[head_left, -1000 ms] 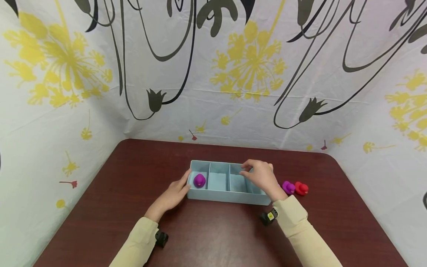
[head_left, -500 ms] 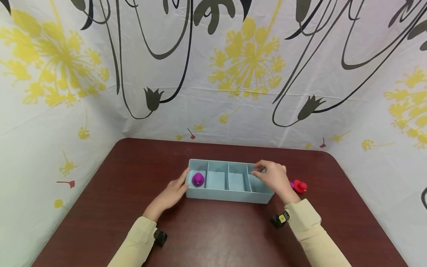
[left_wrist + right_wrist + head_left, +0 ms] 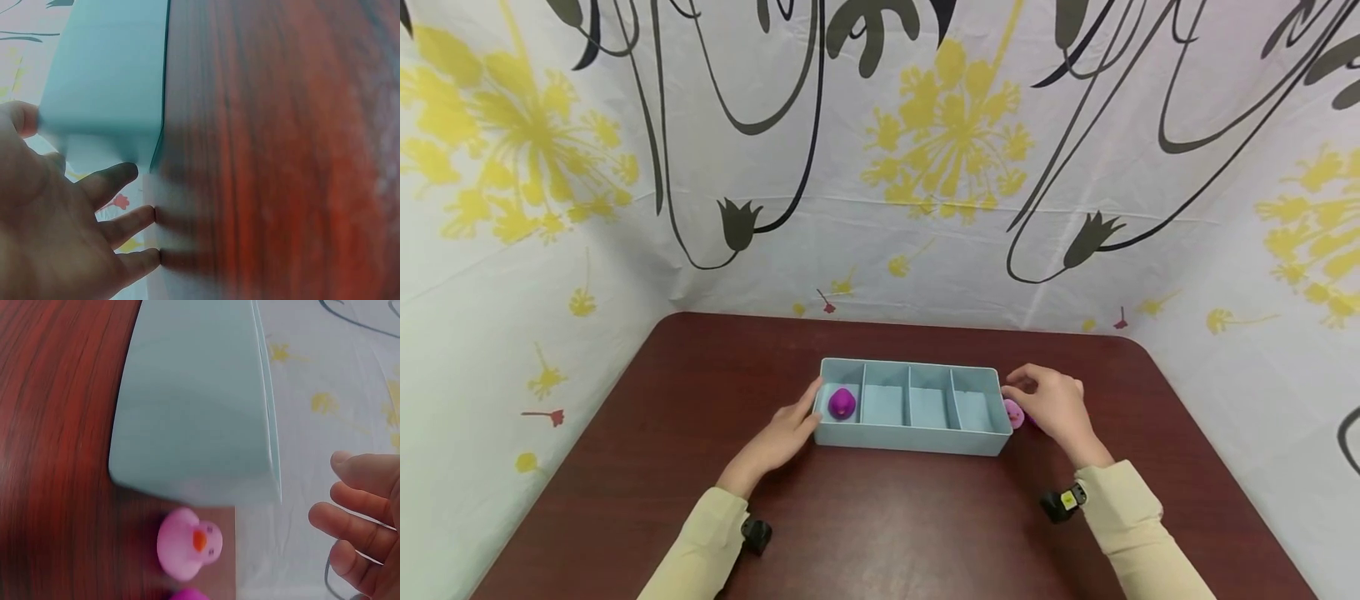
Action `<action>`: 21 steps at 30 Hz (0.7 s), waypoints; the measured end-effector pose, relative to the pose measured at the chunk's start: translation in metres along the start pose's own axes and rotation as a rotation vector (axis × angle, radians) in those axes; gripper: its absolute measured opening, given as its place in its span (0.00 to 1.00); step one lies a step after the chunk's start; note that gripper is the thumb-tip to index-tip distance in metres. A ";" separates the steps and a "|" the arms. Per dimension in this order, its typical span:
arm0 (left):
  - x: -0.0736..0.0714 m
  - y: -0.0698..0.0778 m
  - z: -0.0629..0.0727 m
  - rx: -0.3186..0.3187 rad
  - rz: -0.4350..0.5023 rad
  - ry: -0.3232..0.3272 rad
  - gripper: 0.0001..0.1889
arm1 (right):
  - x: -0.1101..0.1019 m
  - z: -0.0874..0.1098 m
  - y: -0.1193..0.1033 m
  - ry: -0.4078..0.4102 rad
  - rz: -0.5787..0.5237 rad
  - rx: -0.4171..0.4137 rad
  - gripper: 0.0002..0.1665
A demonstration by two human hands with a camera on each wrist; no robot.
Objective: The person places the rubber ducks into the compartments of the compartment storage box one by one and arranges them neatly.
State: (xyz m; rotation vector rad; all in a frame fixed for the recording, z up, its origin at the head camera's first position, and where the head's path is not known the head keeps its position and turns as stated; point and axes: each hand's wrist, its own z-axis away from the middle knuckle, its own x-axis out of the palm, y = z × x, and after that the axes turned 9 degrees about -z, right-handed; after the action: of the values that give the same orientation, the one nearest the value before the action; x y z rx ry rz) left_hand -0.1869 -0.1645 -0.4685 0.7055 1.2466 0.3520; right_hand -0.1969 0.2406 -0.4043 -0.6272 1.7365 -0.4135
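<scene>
A light blue box (image 3: pixel 910 439) with a row of compartments stands on the table, a purple rubber duck (image 3: pixel 842 404) in its leftmost section. My left hand (image 3: pixel 781 437) rests at the box's left end, thumb and fingers spread around the corner in the left wrist view. Just past the right end, my right hand (image 3: pixel 1056 410) hovers with loosely bent fingers and nothing between them. Below its fingertips a pink rubber duck (image 3: pixel 187 544) sits beside the box. A magenta thing (image 3: pixel 190 595) peeks in behind that duck, mostly hidden by the hand in the head view.
The dark red-brown table (image 3: pixel 880 517) has rounded far corners. A white cloth (image 3: pixel 850 208) printed with yellow flowers and dark stems hangs behind it and along both sides.
My right hand has moved right, from over the box's right compartments to outside its right end. The pink duck has come into view; the red duck is now hidden. My left hand stays put.
</scene>
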 end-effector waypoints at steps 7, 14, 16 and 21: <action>0.000 0.000 0.000 -0.001 -0.007 -0.007 0.32 | -0.012 0.005 0.015 0.007 0.012 0.013 0.12; 0.001 -0.001 -0.001 -0.010 -0.010 -0.015 0.32 | -0.019 0.010 0.027 0.005 0.006 0.022 0.13; 0.001 0.000 -0.001 -0.012 -0.006 -0.013 0.32 | -0.021 0.011 0.030 0.007 0.004 0.021 0.13; 0.002 -0.001 -0.001 -0.017 -0.001 -0.010 0.32 | -0.027 0.014 0.040 0.015 0.000 0.025 0.12</action>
State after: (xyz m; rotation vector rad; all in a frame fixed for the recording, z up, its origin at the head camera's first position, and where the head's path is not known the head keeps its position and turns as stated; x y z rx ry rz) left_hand -0.1877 -0.1636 -0.4704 0.6912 1.2329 0.3572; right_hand -0.1861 0.2897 -0.4104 -0.6073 1.7433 -0.4401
